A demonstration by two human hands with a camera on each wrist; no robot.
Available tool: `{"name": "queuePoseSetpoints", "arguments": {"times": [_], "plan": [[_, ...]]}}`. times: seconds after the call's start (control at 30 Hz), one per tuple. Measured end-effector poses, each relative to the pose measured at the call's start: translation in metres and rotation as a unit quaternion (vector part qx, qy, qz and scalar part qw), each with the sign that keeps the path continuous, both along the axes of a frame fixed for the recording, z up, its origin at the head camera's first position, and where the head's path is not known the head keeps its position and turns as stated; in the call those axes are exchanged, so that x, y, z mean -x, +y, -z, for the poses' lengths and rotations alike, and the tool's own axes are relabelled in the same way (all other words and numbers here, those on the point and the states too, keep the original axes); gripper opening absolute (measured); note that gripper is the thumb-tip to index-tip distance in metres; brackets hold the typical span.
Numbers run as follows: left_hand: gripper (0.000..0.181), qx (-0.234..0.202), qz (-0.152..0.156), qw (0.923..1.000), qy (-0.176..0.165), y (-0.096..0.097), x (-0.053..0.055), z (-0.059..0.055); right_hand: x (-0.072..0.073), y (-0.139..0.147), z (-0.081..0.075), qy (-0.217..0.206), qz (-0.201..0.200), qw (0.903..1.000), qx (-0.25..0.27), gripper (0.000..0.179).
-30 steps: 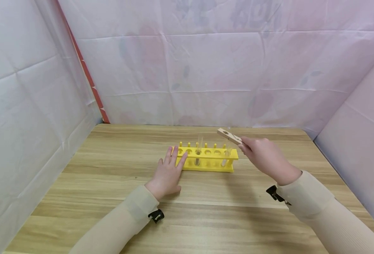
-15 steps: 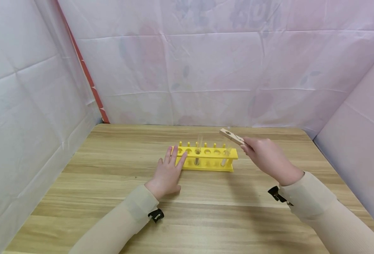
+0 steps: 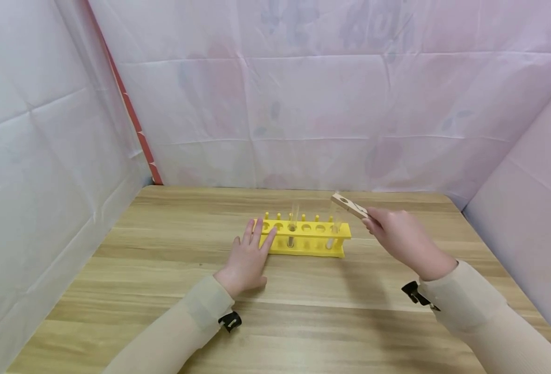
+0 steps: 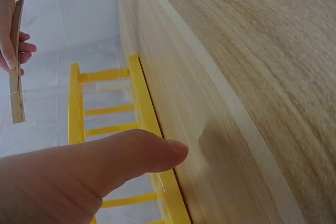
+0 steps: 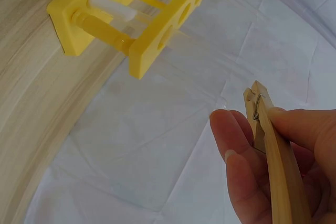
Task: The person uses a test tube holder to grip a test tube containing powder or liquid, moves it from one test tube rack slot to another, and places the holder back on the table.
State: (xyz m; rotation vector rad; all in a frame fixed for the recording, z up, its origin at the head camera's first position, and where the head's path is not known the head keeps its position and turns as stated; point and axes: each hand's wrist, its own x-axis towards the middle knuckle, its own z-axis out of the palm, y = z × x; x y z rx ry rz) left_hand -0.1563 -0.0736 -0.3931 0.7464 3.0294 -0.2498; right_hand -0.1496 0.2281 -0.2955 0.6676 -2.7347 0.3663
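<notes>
A yellow test tube rack [image 3: 310, 251] stands on the wooden table. My left hand [image 3: 245, 262] rests on its left end with fingers spread and straight; the thumb [image 4: 152, 153] shows beside the rack in the left wrist view. One glass test tube [image 3: 291, 241] with dark contents stands in a middle hole. Another test tube [image 3: 330, 243], white at its bottom, stands in the rightmost hole. My right hand [image 3: 404, 239] grips a wooden test tube holder [image 5: 281, 166] between thumb and fingers. The holder's tip overlaps the top of the right tube in the head view.
The wooden tabletop [image 3: 303, 322] stretches in front of and beside the rack. Pale sheets [image 3: 313, 104] hang behind and on both sides, with a red strip [image 3: 135, 119] in the left corner. A row of yellow pegs [image 3: 303, 217] lines the rack's back.
My right hand has shifted slightly to the right with the test tube holder in its grip. My left hand stays on the rack, and the head view has tilted a little.
</notes>
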Motion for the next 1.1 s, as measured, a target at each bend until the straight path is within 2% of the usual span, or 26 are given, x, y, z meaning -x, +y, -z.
{"name": "queuePoseSetpoints", "arguments": {"times": [0.67, 0.87, 1.03, 1.1], "plan": [[0.118, -0.015, 0.004, 0.9999, 0.000, -0.003, 0.002, 0.004, 0.001, 0.007, 0.006, -0.001, 0.006, 1.0000, 0.000, 0.006], [0.118, -0.018, 0.009, 0.9998, 0.003, -0.003, 0.003, 0.003, 0.000, 0.012, 0.005, -0.014, 0.014, 0.9998, 0.009, 0.014], [0.118, -0.018, 0.010, 0.9998, 0.000, -0.003, 0.003, 0.002, 0.000, 0.014, 0.008, 0.001, 0.010, 0.9999, 0.008, 0.004], [0.118, -0.019, 0.008, 0.9998, -0.004, -0.004, 0.002, 0.002, 0.000, 0.014, 0.009, 0.006, 0.008, 0.9999, 0.007, 0.008]]}}
